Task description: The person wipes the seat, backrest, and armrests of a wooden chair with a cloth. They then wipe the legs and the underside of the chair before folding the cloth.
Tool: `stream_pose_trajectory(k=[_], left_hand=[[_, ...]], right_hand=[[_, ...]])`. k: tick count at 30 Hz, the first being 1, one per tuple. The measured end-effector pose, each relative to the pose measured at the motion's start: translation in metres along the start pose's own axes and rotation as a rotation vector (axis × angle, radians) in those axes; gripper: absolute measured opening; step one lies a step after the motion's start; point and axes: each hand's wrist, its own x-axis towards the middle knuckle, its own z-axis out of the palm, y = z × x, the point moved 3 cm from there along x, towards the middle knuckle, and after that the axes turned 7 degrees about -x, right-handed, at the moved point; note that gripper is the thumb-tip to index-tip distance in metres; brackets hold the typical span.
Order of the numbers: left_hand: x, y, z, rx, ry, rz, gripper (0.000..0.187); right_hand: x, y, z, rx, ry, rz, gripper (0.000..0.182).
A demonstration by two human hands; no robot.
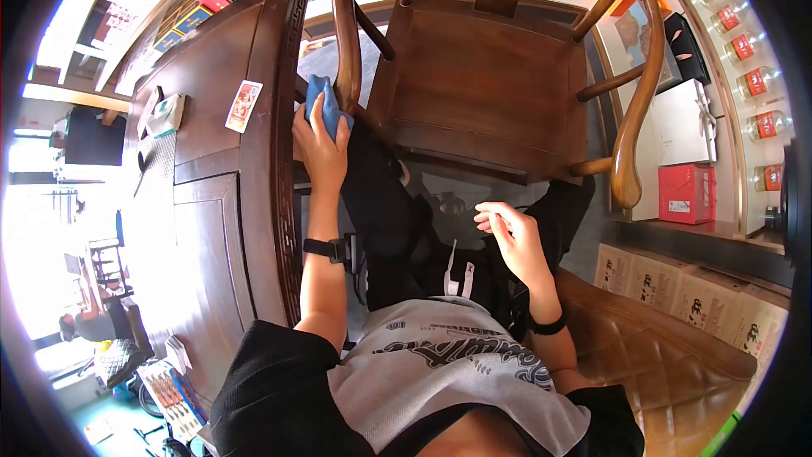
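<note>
A: Hands first, since they are nearest. The right hand [514,241] hangs free above the lap with fingers loosely curled and thumb near the fingertips; I see nothing held in it.

B: And the left hand [320,145]?

A: Stretched forward and clasped on a blue cloth [325,103], pressing it against the lower part of the left armrest post [345,42] of the wooden chair [482,76]. So the cloth sits at that post, just above the front corner of the seat, wrapped partly round the wood.

B: What sits around it?

A: Just left of the hand runs the carved edge of a dark wooden table [228,203], with a playing-card packet [244,106] and a small tissue pack [166,114] lying further out on its top. Beyond the chair, to the right, a red box [687,193] and a white box [677,123] stand on a shelf, and bottles with red labels [753,80] line the far wall.

B: Any risk as things stand?

A: As I judge it, the gap between post and table edge is narrow, so a wide stroke could knock the knuckles on the carving. The post is curved and polished; a loose grip might let the cloth slide off and drop under the seat. With the other hand unbraced, a hard push could also shift the chair.
</note>
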Motion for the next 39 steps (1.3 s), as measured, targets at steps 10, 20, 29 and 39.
stream_pose_trajectory(k=[10, 20, 29, 39], left_hand=[[-0.030, -0.020, 0.009, -0.200, 0.169, -0.153, 0.045], [-0.066, -0.042, 0.007, -0.398, 0.247, -0.549, 0.043], [-0.034, 0.007, 0.000, -0.304, 0.326, -0.370, 0.048], [-0.002, 0.035, 0.008, 0.254, 0.025, 0.029, 0.066]], right_hand=[[0.000, -0.001, 0.003, -0.020, -0.011, 0.006, 0.024], [-0.004, -0.003, 0.002, -0.034, -0.006, -0.008, 0.023], [0.000, -0.001, 0.008, -0.072, -0.023, -0.010, 0.020], [0.013, 0.009, 0.012, -0.083, 0.013, -0.009, 0.018]])
